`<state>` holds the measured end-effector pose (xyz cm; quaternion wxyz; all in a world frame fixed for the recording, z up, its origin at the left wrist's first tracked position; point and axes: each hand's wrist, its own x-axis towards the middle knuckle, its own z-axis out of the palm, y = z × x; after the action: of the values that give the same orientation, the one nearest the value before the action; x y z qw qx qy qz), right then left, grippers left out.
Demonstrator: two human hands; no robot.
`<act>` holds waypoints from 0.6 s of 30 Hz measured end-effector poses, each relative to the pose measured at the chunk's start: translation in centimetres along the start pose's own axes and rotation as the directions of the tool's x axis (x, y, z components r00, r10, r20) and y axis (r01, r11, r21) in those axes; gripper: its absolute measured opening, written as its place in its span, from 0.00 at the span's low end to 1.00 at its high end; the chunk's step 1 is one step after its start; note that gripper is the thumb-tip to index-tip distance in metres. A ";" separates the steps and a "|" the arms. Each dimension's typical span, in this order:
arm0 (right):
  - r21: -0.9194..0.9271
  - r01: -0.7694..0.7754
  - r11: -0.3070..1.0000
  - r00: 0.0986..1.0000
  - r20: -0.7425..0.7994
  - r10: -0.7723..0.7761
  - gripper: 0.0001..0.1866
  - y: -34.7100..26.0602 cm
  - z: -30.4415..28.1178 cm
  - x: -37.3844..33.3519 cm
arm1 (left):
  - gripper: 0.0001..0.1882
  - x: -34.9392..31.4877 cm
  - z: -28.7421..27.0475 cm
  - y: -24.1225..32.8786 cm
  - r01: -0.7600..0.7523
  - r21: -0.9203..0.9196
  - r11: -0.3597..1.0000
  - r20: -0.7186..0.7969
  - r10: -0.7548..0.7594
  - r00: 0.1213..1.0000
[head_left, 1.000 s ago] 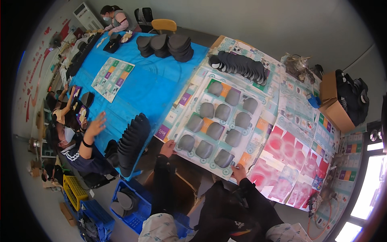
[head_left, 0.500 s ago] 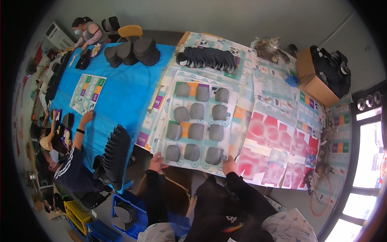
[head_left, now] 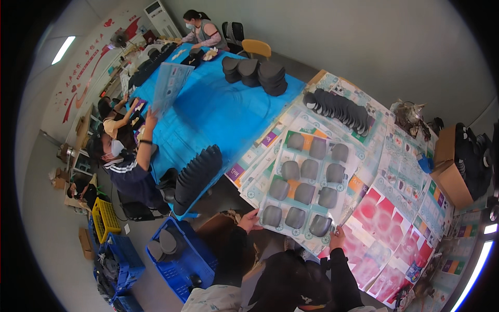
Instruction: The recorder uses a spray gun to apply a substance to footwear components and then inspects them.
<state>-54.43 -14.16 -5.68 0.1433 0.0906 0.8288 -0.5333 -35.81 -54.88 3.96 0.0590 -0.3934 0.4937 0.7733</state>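
Observation:
My left hand (head_left: 250,221) pinches the near left corner of a printed sheet (head_left: 262,199). At its near right corner, my right hand (head_left: 337,238) grips the same sheet between thumb and fingers. Several dark grey, rounded pad-like pieces (head_left: 304,193) lie on it in rows, apart from one another. The piece (head_left: 319,225) nearest my right hand looks darker and shinier along its edge. The sheet's far part lies over other printed sheets (head_left: 249,167), while its near edge reaches past the table edge toward me.
Overlapping black pieces (head_left: 338,110) lie at the far side. Red-stained sheets (head_left: 382,213) cover the table's right. A filled cardboard box (head_left: 451,174) stands beyond. Left, a co-worker holds up a printed sheet (head_left: 171,86) over the blue table (head_left: 213,122). A blue crate (head_left: 182,262) sits below.
My view has swung left, so everything sits further right in it. The co-worker at the blue table has raised their sheet off the surface. Both my hands still hold my sheet's near corners.

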 end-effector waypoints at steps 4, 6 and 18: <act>-0.085 0.185 0.979 0.982 -0.028 -0.188 0.22 -0.6 -0.6 2.0 | 0.26 -0.4 2.3 -2.3 -0.028 -0.034 0.999 -0.098 0.025 0.995; -0.152 0.380 0.912 0.913 -0.098 -0.397 0.21 1.2 -2.5 4.9 | 0.26 0.3 4.8 -2.5 -0.063 -0.038 0.997 -0.079 0.059 0.995; -0.145 0.402 0.904 0.906 0.208 -0.369 0.18 -13.5 3.7 12.6 | 0.24 0.1 3.9 -3.7 -0.258 -0.279 0.925 -0.317 0.165 0.934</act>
<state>-69.86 -23.13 0.24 0.1151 -0.1367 0.8602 -0.4776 -36.29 -49.86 2.05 -0.1617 -0.4498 0.4067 0.7785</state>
